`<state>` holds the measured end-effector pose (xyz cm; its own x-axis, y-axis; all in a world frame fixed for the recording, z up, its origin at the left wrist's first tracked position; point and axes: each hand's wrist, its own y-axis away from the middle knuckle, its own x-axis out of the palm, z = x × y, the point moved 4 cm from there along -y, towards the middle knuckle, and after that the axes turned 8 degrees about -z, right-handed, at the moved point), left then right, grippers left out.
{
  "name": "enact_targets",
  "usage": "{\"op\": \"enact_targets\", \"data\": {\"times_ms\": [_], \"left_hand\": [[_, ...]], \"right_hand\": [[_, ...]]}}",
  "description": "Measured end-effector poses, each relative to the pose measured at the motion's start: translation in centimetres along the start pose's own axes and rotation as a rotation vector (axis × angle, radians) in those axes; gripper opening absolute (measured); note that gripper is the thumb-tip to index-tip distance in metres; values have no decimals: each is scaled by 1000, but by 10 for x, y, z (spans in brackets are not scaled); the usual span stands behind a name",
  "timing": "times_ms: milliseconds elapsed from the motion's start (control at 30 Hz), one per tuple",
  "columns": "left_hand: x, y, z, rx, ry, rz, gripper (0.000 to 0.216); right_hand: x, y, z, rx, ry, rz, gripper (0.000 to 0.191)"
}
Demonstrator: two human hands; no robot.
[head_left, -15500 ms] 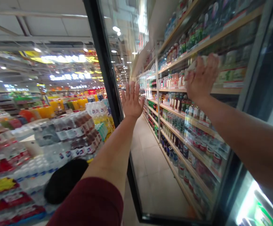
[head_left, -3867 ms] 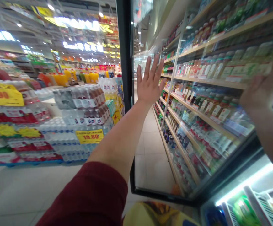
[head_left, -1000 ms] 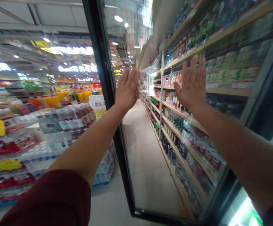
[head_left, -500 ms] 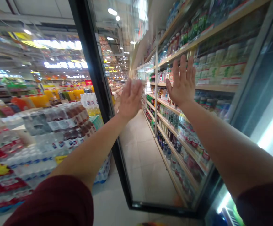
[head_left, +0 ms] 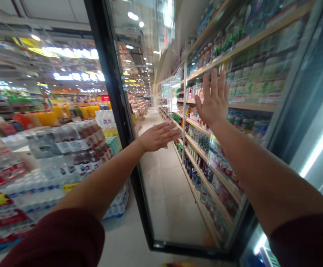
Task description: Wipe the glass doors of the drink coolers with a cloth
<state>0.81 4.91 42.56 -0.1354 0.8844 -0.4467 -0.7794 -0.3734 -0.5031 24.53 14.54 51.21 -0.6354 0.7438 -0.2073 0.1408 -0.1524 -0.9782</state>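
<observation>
A tall glass cooler door with a black frame [head_left: 116,111] stands swung open in front of me. My right hand [head_left: 214,100] is pressed flat on the glass [head_left: 175,200], fingers spread and pointing up. My left hand [head_left: 159,135] lies lower on the glass near the door's left edge, fingers stretched out and pointing right. I see nothing clearly held in either hand. Both arms wear dark red sleeves. The glass reflects long shelves of bottled drinks [head_left: 219,170].
Stacked packs of bottled drinks [head_left: 67,148] with yellow price tags stand on the left of the tiled shop floor [head_left: 128,237]. The lit cooler interior [head_left: 320,144] is at the far right. Further shop displays and ceiling lights fill the background.
My left hand has dropped lower on the glass and turned from upright to sideways. My right hand has stayed almost in place on the glass.
</observation>
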Motion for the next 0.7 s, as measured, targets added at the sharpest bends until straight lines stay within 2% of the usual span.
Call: {"op": "enact_targets", "data": {"times_ms": [33, 67, 167, 200, 233, 267, 367, 400, 433, 467, 533, 600, 633, 667, 700], "left_hand": [[-2, 1, 2, -1, 5, 17, 56], [-5, 1, 9, -79, -15, -16, 57], [-16, 2, 29, -488, -134, -271, 58], [-16, 2, 28, -558, -155, -322, 59], [-15, 0, 23, -560, -155, -336, 60], [-12, -3, 16, -492, -129, -303, 60], [-3, -12, -7, -58, 48, -48, 57], [-5, -13, -7, 39, 94, 10, 56], [-8, -14, 0, 53, 108, 22, 54], [-13, -16, 11, -15, 90, -13, 53], [-25, -20, 37, -275, 1, -169, 54], [-31, -20, 48, -526, -97, -301, 58], [-31, -22, 46, -577, -121, -316, 60], [-27, -25, 39, -561, -116, -282, 60], [-22, -30, 29, -487, -81, -207, 60]], "right_hand": [[1, 0, 0, -3, 3, -12, 73], [1, 0, -1, -5, 8, -22, 73], [1, 1, -2, -11, 13, -23, 73], [0, 1, -2, -16, 9, -21, 73], [-1, 1, -2, -22, 4, -20, 73], [-2, 2, -1, -28, 1, -19, 73], [-4, 2, 0, -22, 6, -16, 72], [-4, 2, 0, -9, 9, -9, 71], [-4, 2, 0, 5, 10, 0, 71], [-3, 2, 0, 15, 9, 4, 71], [-3, 2, 2, 16, 5, 3, 72], [-3, 2, 4, 1, 7, 4, 73], [-3, 2, 4, -1, 14, 4, 73], [-3, 3, 4, 4, 20, 4, 73], [-3, 3, 4, 9, 23, 6, 73]]}}
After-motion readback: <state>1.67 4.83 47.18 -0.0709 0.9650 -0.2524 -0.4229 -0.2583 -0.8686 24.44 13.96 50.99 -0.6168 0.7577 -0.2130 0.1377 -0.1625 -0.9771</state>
